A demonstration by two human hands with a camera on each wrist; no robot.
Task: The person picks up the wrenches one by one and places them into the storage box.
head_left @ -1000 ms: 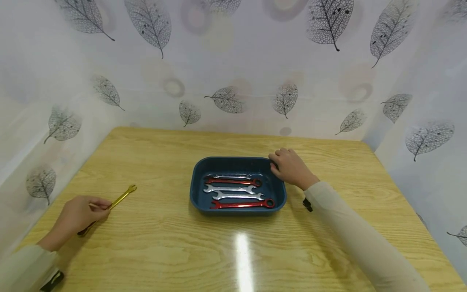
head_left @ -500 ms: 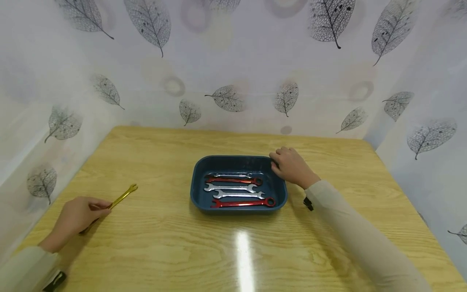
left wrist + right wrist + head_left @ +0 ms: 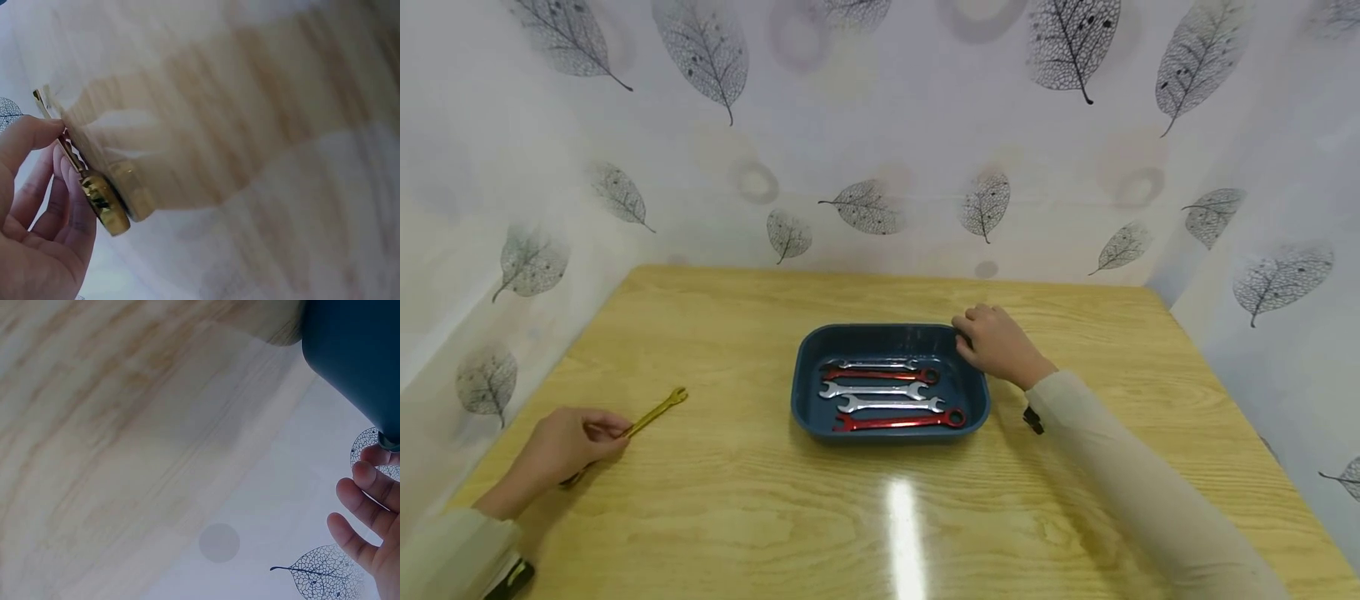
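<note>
At the left of the table, my left hand (image 3: 568, 446) pinches a gold-coloured wrench (image 3: 658, 410) between thumb and fingers. Its open end points away to the right, while the other end is mostly hidden under the hand in the head view. In the left wrist view, the wrench's thick end (image 3: 105, 209) hangs below the fingers close to the tabletop. My right hand (image 3: 998, 343) grips the far right corner of a dark blue bin (image 3: 891, 435). Inside lie red and silver wrenches (image 3: 891, 404), side by side and roughly crosswise.
The wood-grain table (image 3: 737, 500) reaches back to a white curtain (image 3: 910, 125) printed with leaves. More curtain hangs along both sides. A bright light reflection (image 3: 904, 533) runs down the table in front of the bin.
The gold wrench's open end has shifted slightly to the right and toward me. My right hand and the bin have stayed in place.
</note>
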